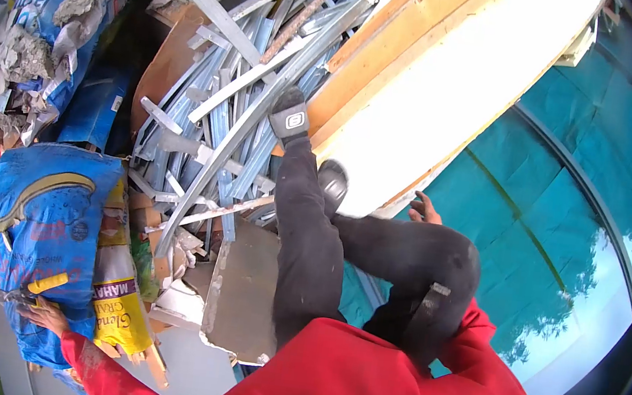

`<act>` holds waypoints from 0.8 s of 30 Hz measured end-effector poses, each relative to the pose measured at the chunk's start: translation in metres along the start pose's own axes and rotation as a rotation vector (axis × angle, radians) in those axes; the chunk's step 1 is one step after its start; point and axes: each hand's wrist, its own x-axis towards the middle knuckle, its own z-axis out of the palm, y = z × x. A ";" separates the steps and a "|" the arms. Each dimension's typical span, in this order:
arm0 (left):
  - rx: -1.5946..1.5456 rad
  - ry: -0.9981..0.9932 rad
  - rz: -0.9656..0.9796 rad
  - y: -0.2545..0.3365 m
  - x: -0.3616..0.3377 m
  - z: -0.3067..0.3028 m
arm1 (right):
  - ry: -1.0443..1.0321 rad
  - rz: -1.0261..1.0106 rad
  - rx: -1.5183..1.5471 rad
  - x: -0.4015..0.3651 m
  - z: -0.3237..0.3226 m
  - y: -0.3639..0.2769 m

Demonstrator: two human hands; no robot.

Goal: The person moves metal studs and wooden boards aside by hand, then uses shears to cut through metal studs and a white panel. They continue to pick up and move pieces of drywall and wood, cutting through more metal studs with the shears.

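Observation:
Low on the left, my left hand (45, 315) is closed round a tool with a yellow handle (47, 282) and a dark grey metal end. It rests against a stuffed blue printed bag (55, 205), beside a yellow bag (120, 314). Beyond my bent right knee, my right hand (426, 210) shows only its fingers, apart and holding nothing visible. They are close to the lower edge of a large white board (431, 93). My shoes stand at the board's left side, one of them against the metal strips (238, 121).
Tangled metal strips and a rusty bar (306, 19) fill the upper middle. A grey slab (244, 287) lies beside my left leg. Broken debris and a torn blue bag (59, 8) are piled at upper left. A shiny teal surface (521, 199) slopes away at right.

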 end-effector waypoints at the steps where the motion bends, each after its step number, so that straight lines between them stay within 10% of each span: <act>1: -0.022 0.066 0.083 0.000 0.001 -0.001 | -0.005 -0.006 -0.018 0.001 -0.013 -0.005; 12: -0.374 -0.422 -0.259 0.001 0.017 -0.048 | -0.054 -0.417 -0.342 0.246 -0.143 -0.046; 15: -0.065 -0.557 -0.319 0.016 0.025 -0.070 | 0.035 -0.438 -0.325 0.328 -0.159 -0.070; 20: 0.055 -0.361 -0.345 0.122 0.022 -0.087 | 0.004 -0.526 -0.129 0.364 -0.143 -0.085; 24: -0.439 -0.322 -0.317 0.312 0.059 -0.127 | -0.335 -0.553 0.008 0.303 -0.101 -0.148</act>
